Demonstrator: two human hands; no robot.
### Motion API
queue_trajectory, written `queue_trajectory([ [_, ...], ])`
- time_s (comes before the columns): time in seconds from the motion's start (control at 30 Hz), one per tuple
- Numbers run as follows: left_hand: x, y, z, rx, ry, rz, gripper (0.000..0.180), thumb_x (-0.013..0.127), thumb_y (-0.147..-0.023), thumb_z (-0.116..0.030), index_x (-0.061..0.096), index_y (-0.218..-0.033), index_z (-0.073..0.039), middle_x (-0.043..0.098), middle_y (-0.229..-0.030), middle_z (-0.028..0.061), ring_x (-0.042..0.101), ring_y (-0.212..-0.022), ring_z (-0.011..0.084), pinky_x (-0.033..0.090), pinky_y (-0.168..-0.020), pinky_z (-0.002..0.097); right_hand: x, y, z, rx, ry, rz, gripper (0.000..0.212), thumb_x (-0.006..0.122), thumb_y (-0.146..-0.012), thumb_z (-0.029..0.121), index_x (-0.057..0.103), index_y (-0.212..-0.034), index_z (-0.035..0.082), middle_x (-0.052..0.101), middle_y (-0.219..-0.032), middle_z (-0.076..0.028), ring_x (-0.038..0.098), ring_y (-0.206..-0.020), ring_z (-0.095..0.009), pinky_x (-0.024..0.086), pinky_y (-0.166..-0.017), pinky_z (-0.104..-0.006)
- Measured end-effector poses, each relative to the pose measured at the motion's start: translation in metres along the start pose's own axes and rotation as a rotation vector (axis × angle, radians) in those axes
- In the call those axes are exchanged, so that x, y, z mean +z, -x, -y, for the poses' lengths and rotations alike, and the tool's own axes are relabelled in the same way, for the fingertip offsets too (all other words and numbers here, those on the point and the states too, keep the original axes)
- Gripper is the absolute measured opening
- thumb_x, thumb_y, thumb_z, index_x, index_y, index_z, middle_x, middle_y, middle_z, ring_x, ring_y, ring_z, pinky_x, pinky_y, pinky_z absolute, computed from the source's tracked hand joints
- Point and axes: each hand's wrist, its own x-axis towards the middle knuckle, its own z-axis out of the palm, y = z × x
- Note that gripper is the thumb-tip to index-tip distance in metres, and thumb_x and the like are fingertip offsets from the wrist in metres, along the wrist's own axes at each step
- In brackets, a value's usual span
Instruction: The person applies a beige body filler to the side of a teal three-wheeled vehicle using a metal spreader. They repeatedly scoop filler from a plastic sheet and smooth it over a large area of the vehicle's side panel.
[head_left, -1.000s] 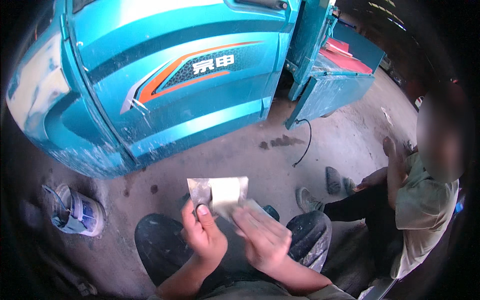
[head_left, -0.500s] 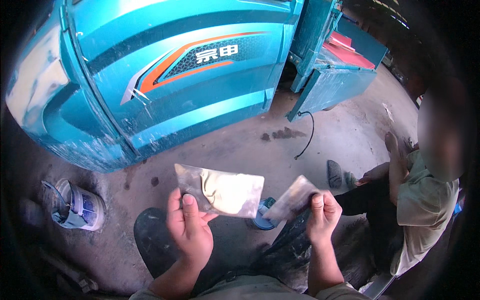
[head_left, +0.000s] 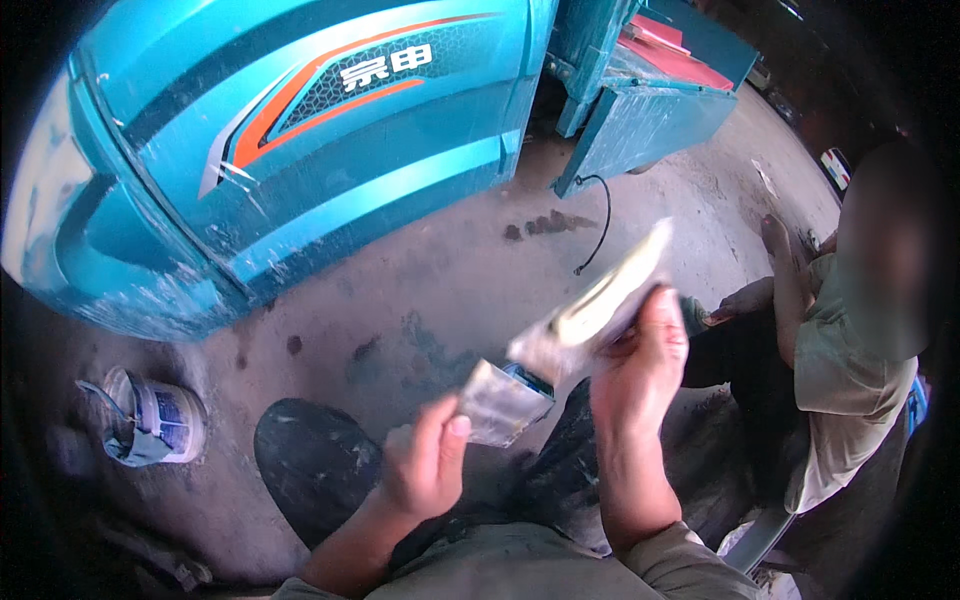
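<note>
The left hand (head_left: pixel 425 470) pinches a small silvery packet (head_left: pixel 500 403) between thumb and fingers above the knees; the right hand (head_left: pixel 640 365), closed, lifts a clear plastic pouch (head_left: pixel 600 305). Beyond sit a tipped white bucket (head_left: pixel 155 420), a seated person (head_left: pixel 840 370) and a teal vehicle (head_left: pixel 330 130).

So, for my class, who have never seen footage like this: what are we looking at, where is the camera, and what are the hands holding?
The camera sits on a person's head and looks down, so the picture bends at its edges. The left hand pinches a small grey sheet. The right hand lifts a clear packet. Behind them stands a teal vehicle on a stained concrete floor. A small bucket sits at the left, and another person sits at the right.
</note>
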Motion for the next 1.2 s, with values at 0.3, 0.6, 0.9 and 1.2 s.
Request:
queue_trajectory([
  [0.3,-0.006,-0.014,0.008,-0.443,0.851,-0.255,0.033,0.052,-0.107,-0.012,0.053,-0.133,0.009,0.067,-0.115,0.0122,0.066,-0.102,0.0168,0.056,-0.090,0.0311,0.007,0.033,-0.001,-0.479,0.469,0.733,0.028,0.073,-0.091,0.023,0.076,-0.109,0.001,0.077,-0.104,-0.021,0.074,-0.104,-0.039,0.060,-0.093,-0.0458],
  [0.6,-0.009,-0.026,0.006,-0.382,0.916,-0.498,0.039,0.047,-0.110,-0.015,0.044,-0.140,0.010,0.064,-0.122,0.0194,0.069,-0.106,0.0235,0.063,-0.083,0.0330,-0.061,0.009,-0.003,-0.377,1.141,0.424,0.013,0.069,-0.097,0.014,0.074,-0.097,0.002,0.074,-0.079,-0.009,0.068,-0.066,-0.014,0.053,-0.064,-0.0300],
  [0.9,0.013,-0.004,-0.002,-0.082,0.049,-0.268,0.033,0.049,-0.108,-0.013,0.051,-0.128,0.012,0.069,-0.101,0.0161,0.068,-0.087,0.0173,0.057,-0.072,0.0305,-0.019,0.049,-0.031,0.261,0.328,0.118,0.025,0.064,-0.104,0.020,0.068,-0.088,0.000,0.058,-0.078,0.007,0.046,-0.072,-0.004,0.037,-0.066,-0.0214],
  [1.2,0.016,-0.002,0.006,-0.238,0.362,-0.195,0.031,0.052,-0.108,-0.014,0.057,-0.127,0.009,0.068,-0.092,0.0115,0.068,-0.075,0.0154,0.056,-0.059,0.0308,-0.004,0.006,0.016,-0.364,0.353,0.152,0.034,0.055,-0.107,0.028,0.070,-0.099,-0.001,0.074,-0.090,-0.009,0.069,-0.080,-0.015,0.054,-0.072,-0.0271],
])
